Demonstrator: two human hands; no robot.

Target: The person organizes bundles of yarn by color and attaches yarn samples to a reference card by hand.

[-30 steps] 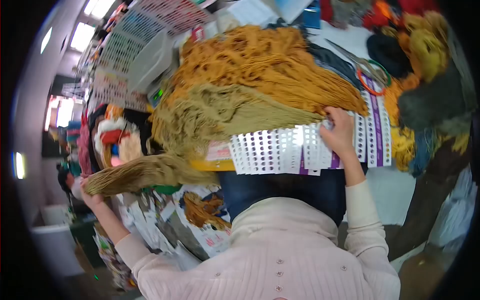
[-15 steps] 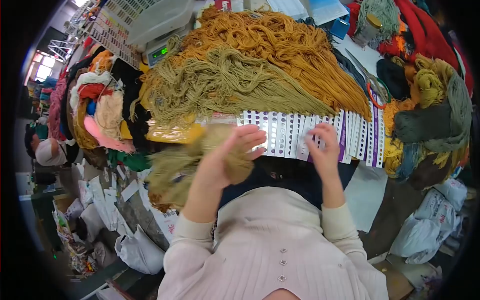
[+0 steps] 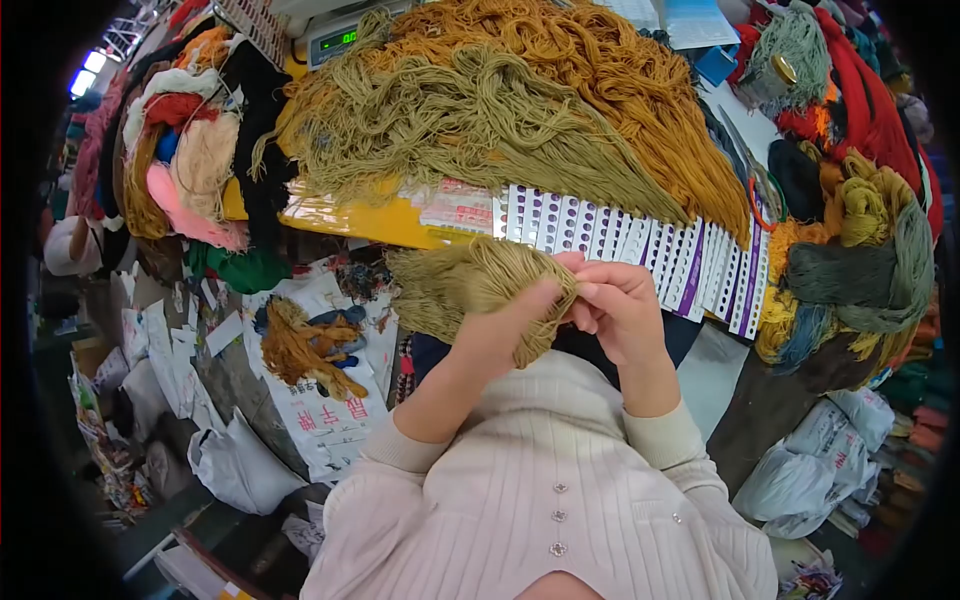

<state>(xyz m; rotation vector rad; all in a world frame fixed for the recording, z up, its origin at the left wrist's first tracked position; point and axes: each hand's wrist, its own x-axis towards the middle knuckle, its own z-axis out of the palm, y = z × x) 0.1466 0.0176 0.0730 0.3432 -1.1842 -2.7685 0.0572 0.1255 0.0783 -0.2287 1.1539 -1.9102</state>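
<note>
A skein of olive-green thread (image 3: 430, 290) hangs in front of my body, its bundle draped over my left hand (image 3: 500, 325). My left hand is closed on it, the thumb lying over the strands and some fingers hidden under them. At the skein's right end, the fingertips of my right hand (image 3: 625, 305) pinch the gathered threads. Just beyond my hands lie punched white cards with purple strips (image 3: 625, 245). Across the table spread a pile of olive thread (image 3: 480, 135) and a pile of golden-brown thread (image 3: 620, 95).
A scale with a green display (image 3: 350, 42) stands at the back left. Scissors with red-and-green handles (image 3: 765, 195) lie at the right beside dark grey-green skeins (image 3: 840, 270). Brown thread scraps (image 3: 305, 345) rest on a white sack (image 3: 320, 420) at lower left. A yellow packet (image 3: 370, 215) lies on the table edge.
My hands have come together on the olive skein. The right hand, apart from it before, now pinches its end. The skein has moved right, and the view has shifted, showing more floor.
</note>
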